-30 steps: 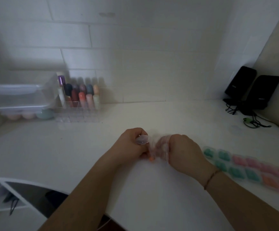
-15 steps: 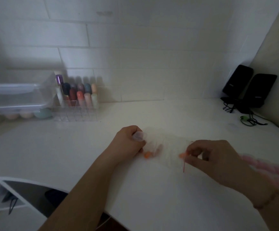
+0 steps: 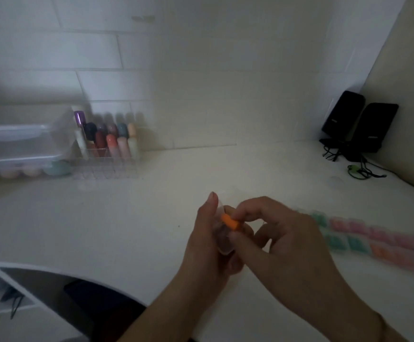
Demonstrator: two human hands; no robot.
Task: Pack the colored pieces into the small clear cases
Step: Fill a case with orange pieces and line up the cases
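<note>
Right hand (image 3: 282,243) returned, fingers (image 3: 244,213) pinching orange piece (image 3: 229,221) over case (image 3: 222,233).

packed cases (image 3: 383,240): blurred | clear case (image 3: 222,234): mostly hidden by hands

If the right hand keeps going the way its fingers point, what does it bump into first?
Probably the small clear case held in the left hand. The right hand pinches an orange piece and points left, straight at it. Depth is blurry, so that is a guess.
</note>
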